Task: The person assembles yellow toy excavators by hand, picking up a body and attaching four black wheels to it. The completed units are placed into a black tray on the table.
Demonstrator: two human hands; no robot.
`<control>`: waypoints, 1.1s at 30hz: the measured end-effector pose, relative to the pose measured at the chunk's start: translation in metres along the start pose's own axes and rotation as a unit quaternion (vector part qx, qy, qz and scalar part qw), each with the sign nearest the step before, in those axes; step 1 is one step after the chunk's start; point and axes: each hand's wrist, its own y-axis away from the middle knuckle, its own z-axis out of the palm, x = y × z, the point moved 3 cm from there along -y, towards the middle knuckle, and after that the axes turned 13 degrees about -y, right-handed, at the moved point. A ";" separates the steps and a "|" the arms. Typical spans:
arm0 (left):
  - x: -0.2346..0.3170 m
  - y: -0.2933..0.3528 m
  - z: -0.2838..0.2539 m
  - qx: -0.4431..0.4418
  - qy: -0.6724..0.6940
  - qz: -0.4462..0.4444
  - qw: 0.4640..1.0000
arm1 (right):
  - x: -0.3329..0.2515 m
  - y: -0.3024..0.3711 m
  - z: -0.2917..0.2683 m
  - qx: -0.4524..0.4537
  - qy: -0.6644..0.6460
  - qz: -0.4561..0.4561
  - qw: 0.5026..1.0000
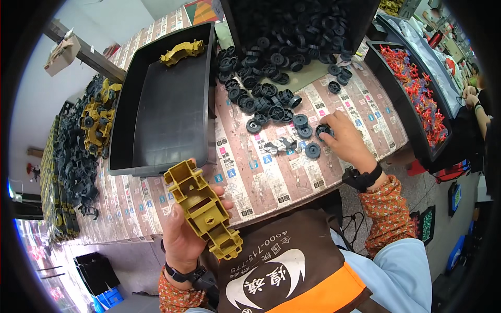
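Observation:
My left hand (180,235) is closed around a mustard-yellow plastic toy vehicle chassis (206,211), held tilted in front of the apron with its hollow compartments showing. Over the table, my right hand (345,140) pinches a small black toy wheel (323,130) between thumb and fingers. Two more wheels lie close by: a single wheel (312,151) just below the fingers and a pair of wheels (301,125) to their left. A loose heap of black wheels (269,101) spreads across the table beyond.
A black tray (175,117) at the left contains one yellow chassis (182,52). Wheels spill from a dark bin (300,21) at the back. Chassis parts (98,122) pile up at far left. Right of the table, a black crate (412,99) holds red and purple pieces; another person's hand (470,96) is beyond.

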 end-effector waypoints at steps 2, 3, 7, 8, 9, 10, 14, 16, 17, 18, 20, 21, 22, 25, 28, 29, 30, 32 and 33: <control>-0.002 -0.002 0.004 -0.003 0.011 0.001 1.000 | 0.000 0.000 0.001 0.009 0.003 -0.006 1.000; -0.004 -0.002 0.005 -0.006 0.019 0.002 1.000 | 0.002 0.000 -0.001 0.018 0.011 -0.016 1.000; -0.011 -0.002 0.008 0.002 0.020 -0.005 1.000 | 0.003 0.012 -0.003 0.059 0.145 -0.050 0.986; -0.013 -0.003 0.009 0.001 0.022 -0.011 1.000 | 0.002 0.017 -0.003 0.033 0.107 -0.039 0.993; -0.015 -0.004 0.009 0.001 0.025 -0.014 1.000 | -0.002 0.022 -0.005 0.006 0.069 -0.030 0.997; -0.017 -0.005 0.010 0.002 0.028 -0.017 0.999 | -0.006 0.024 -0.008 -0.021 0.031 -0.021 0.999; -0.025 -0.005 0.010 0.000 0.040 -0.033 0.999 | -0.008 0.026 -0.017 -0.007 -0.014 0.019 1.000; -0.030 -0.005 0.008 -0.006 0.062 -0.026 0.998 | -0.008 0.022 -0.015 -0.022 0.017 -0.022 0.999; -0.033 -0.006 0.007 -0.008 0.073 -0.023 0.997 | -0.007 0.020 -0.014 -0.030 0.032 -0.044 0.998; -0.035 -0.005 0.007 -0.001 0.075 -0.019 0.997 | -0.001 0.017 -0.010 -0.050 0.033 -0.047 0.997; -0.041 -0.007 0.005 0.000 0.101 -0.033 0.994 | 0.004 0.018 -0.012 -0.037 0.025 -0.049 0.998; -0.044 -0.007 0.004 0.002 0.111 -0.040 0.993 | 0.003 0.018 -0.010 -0.029 0.016 -0.050 0.998; -0.044 -0.008 0.006 0.015 0.096 -0.044 0.994 | -0.001 0.017 -0.008 -0.023 -0.005 -0.036 0.999; -0.046 -0.009 0.008 0.017 0.094 -0.051 0.994 | -0.020 0.020 -0.006 -0.033 -0.103 0.032 0.994; -0.049 -0.008 0.008 0.026 0.075 -0.056 0.995 | -0.045 0.025 0.013 -0.114 -0.354 0.089 0.924; -0.051 -0.007 0.008 0.025 0.064 -0.055 0.996 | -0.062 0.027 0.021 -0.142 -0.418 0.104 0.891; -0.053 -0.005 0.007 0.048 0.054 -0.062 0.995 | -0.085 0.028 0.030 -0.174 -0.479 0.115 0.853; -0.053 -0.007 0.011 0.022 0.074 -0.077 0.994 | -0.115 0.030 0.047 -0.198 -0.554 0.109 0.801; -0.052 -0.007 0.013 0.012 0.082 -0.084 0.993 | -0.121 0.031 0.058 -0.201 -0.574 0.086 0.789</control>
